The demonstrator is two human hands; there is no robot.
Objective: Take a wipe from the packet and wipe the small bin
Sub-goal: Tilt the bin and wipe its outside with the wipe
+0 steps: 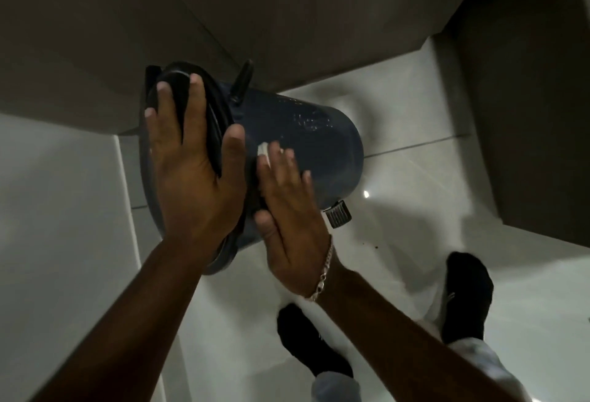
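Observation:
A small dark blue pedal bin (pixel 306 133) is tilted over, its black lid (pixel 178 89) turned toward me and its base pointing away to the right. My left hand (pixel 188 162) lies spread over the lid and rim, gripping the bin. My right hand (pixel 290 210) presses flat against the bin's side with a white wipe (pixel 263 150) under the fingers; only a small corner of the wipe shows. The bin's black foot pedal (pixel 337 216) sticks out near the base. The wipe packet is not in view.
White glossy floor tiles (pixel 415 178) lie below. Brown cabinet fronts (pixel 287 18) rise behind the bin and another (pixel 526 114) stands at the right. A white surface (pixel 57 210) fills the left. My feet in black socks (pixel 466 296) stand at the lower right.

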